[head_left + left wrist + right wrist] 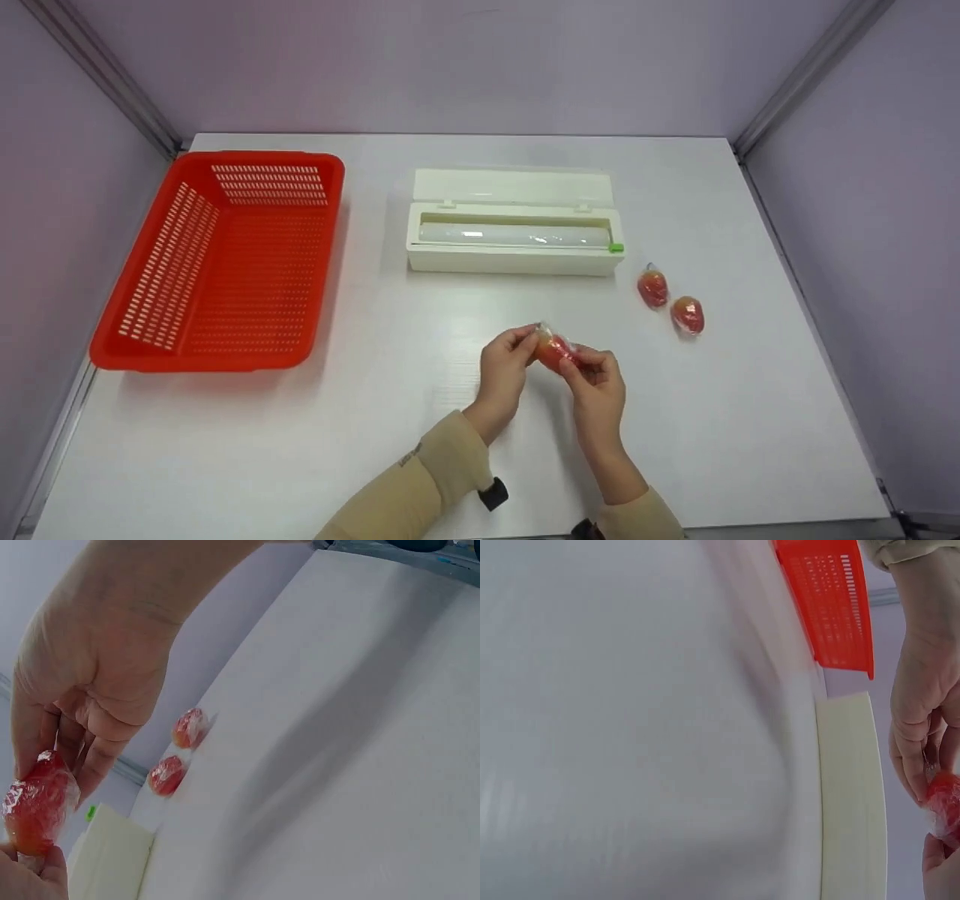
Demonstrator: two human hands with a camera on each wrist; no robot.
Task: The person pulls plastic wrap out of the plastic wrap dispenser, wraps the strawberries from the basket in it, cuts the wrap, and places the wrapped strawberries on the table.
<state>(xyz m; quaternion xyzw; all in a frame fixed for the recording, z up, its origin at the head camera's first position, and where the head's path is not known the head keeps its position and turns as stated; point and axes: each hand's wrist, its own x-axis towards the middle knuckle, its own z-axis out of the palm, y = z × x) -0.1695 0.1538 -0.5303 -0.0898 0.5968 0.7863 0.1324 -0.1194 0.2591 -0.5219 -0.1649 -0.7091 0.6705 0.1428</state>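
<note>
Both hands hold a red-and-yellow fruit [553, 351] wrapped in clear cling film above the front middle of the white table. My left hand [504, 375] pinches the film at its yellowish end between thumb and fingers. At the red end, my right hand [598, 386] grips the fruit with thumb and fingertips. In the left wrist view the shiny wrapped fruit [41, 802] sits between the two hands. The right wrist view shows only part of the fruit [945, 802], at the right edge.
Two more film-wrapped fruits [652, 289] [688, 315] lie to the right. Behind the hands stands a white cling film box [517, 261], lid raised, a film roll [514, 234] inside, and a green slider [616, 247] at its right end. A red plastic basket [321, 300] stands at left.
</note>
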